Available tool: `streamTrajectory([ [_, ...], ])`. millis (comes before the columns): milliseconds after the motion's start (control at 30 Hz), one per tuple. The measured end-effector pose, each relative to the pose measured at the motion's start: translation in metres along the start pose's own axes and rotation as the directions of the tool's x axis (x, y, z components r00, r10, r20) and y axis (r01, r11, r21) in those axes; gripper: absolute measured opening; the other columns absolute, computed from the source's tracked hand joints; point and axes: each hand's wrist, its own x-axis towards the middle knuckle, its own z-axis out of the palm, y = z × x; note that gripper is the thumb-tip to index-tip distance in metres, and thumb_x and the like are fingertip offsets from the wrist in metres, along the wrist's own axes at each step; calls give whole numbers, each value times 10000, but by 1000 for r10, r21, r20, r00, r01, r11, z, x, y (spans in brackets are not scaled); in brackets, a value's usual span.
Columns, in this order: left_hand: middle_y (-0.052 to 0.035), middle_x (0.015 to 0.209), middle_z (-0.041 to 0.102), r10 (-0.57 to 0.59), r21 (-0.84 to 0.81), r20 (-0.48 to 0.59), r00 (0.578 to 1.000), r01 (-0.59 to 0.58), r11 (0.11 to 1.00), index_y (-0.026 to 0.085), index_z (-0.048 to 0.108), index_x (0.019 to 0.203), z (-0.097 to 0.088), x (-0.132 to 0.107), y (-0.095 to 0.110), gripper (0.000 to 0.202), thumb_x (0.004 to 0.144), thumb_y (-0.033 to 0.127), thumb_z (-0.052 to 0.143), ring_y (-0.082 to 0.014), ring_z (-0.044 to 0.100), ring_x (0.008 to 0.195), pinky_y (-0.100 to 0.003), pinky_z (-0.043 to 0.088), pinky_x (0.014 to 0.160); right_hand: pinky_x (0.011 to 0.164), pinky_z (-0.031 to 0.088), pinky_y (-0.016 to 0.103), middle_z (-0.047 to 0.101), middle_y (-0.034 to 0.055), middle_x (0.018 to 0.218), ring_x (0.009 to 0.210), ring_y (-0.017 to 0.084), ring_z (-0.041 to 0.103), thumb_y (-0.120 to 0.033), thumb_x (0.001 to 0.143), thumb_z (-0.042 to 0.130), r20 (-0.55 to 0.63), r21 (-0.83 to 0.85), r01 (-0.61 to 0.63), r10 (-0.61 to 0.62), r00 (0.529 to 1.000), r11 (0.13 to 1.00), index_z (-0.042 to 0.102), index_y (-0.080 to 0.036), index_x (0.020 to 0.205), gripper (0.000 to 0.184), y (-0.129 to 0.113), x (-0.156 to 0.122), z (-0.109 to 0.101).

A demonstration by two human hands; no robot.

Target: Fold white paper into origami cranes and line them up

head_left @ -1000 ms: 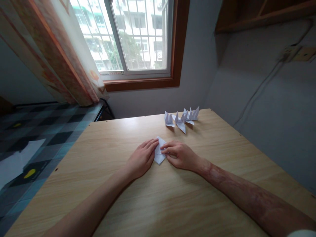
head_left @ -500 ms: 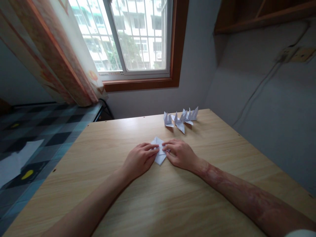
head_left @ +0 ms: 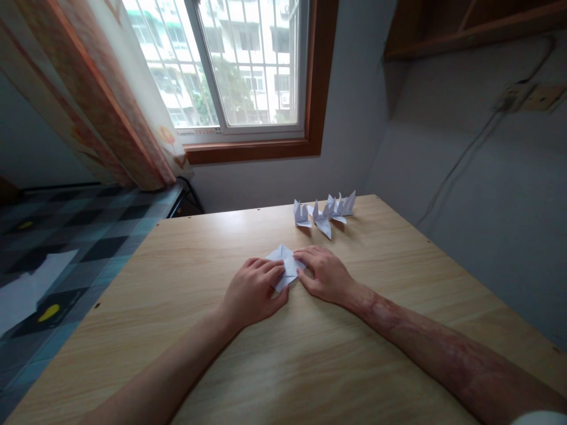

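A small white folded paper (head_left: 287,257) lies on the wooden table between my hands, with crease lines across its top. My left hand (head_left: 254,289) holds its left side, fingers over the upper face and thumb at the near corner. At the right edge, my right hand (head_left: 325,274) grips the paper between thumb and bent fingers. The fingers hide parts of both side edges.
Several white folded paper figures (head_left: 321,218) stand near the far right edge of the table (head_left: 212,366). To the left, loose white sheets (head_left: 39,289) lie on a checked surface (head_left: 22,236). Walls border the far and right sides.
My left thumb has moved toward me, off the paper's middle to its near corner. The paper looks wider and slightly turned, with more of its upper face showing. The right hand has barely shifted.
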Motion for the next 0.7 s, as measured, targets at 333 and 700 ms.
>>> streamTrajectory([
  [333, -74, 1233, 853, -65, -34, -64, 996, 63, 997, 251, 796, 1147, 3, -6, -6, 260, 1006, 240, 578, -282, 816, 1114, -413, 640, 974, 1254, 442, 534, 637, 145, 1580, 1429, 352, 612, -207, 815, 797, 100, 57, 90, -95, 990, 994, 587, -239, 1530, 746, -4, -3, -6],
  [700, -13, 761, 772, -269, -551, -19, 963, 214, 807, 161, 806, 932, -8, -4, -15, 300, 1028, 304, 560, -152, 673, 681, -238, 505, 654, 1153, 511, 481, 811, 86, 1287, 1243, 279, 717, -228, 1055, 679, 15, 161, 150, -155, 988, 975, 759, -254, 1245, 208, 1, 1, -5],
])
